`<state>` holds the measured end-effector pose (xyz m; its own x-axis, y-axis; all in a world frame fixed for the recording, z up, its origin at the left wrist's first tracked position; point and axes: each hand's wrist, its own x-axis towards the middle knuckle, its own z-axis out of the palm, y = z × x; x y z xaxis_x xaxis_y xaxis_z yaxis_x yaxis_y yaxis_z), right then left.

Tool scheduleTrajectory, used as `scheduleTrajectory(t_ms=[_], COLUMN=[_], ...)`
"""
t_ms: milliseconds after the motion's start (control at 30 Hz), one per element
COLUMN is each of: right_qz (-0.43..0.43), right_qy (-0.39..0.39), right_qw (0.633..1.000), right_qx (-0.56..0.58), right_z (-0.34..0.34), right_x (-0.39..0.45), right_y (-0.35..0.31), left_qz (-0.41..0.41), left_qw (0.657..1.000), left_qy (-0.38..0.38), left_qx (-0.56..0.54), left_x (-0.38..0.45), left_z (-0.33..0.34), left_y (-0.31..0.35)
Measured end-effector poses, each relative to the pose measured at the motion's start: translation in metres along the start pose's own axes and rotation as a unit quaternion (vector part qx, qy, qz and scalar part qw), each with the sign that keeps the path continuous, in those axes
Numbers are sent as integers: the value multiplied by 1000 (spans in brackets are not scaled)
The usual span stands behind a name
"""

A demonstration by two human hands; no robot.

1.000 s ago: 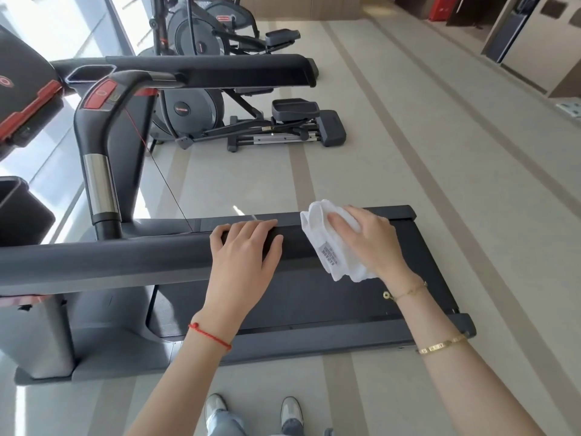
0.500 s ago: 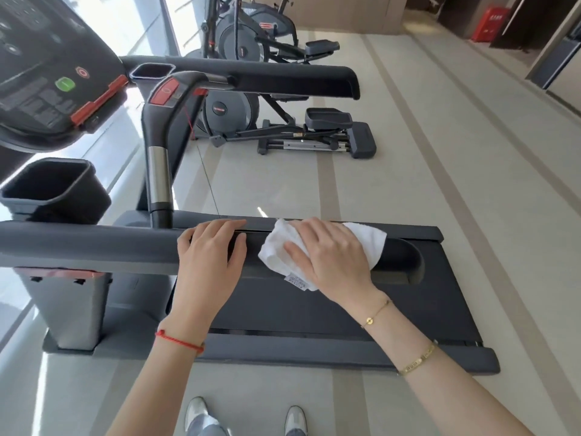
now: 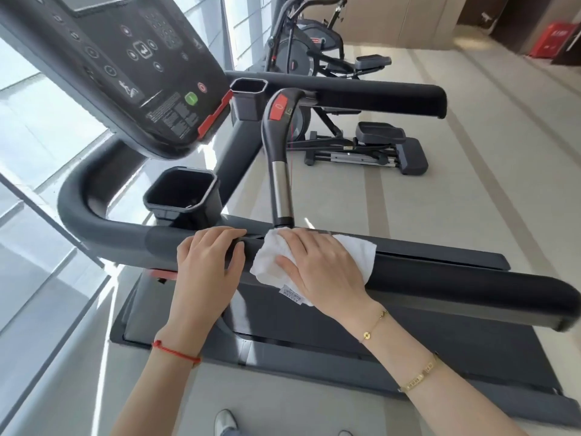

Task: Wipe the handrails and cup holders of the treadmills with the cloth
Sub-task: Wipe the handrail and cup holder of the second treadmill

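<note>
The near dark grey handrail [image 3: 456, 278] of the treadmill runs across the middle of the view. My right hand [image 3: 317, 265] presses a white cloth [image 3: 355, 250] flat over the rail, just below the foot of the upright pulse grip [image 3: 281, 171]. My left hand [image 3: 209, 262] grips the same rail right beside the cloth, fingers curled over its top. A black cup holder [image 3: 180, 191] sits just behind my left hand; a second cup holder [image 3: 248, 88] is further back beside the far handrail [image 3: 361, 92].
The console [image 3: 125, 58] with a red safety clip hangs at upper left. The treadmill deck [image 3: 345, 335] lies below the rail. An elliptical machine [image 3: 361, 146] stands on the beige floor behind. Glass windows fill the left side. My shoes show at the bottom edge.
My right hand has slid the cloth leftward along the rail toward my left hand. The view has turned left, bringing the console and near cup holder fully in.
</note>
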<state>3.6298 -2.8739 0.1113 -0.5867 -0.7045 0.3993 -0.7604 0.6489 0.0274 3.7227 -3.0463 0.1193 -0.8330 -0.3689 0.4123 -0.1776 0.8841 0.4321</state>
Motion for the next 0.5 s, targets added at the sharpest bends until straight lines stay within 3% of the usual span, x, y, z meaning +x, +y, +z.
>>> scheduleTrajectory(t_ms=[300, 500], right_qz=[28, 67], right_qy=[-57, -65], right_qw=[998, 995], right_qx=[18, 22], right_z=[19, 23], right_x=[77, 90], right_y=[-104, -125], left_qz=[7, 27], left_qw=[999, 996], left_qy=[-28, -44], left_qx=[-34, -74], left_x=[28, 41], left_z=[-47, -70], left_y=[-98, -140])
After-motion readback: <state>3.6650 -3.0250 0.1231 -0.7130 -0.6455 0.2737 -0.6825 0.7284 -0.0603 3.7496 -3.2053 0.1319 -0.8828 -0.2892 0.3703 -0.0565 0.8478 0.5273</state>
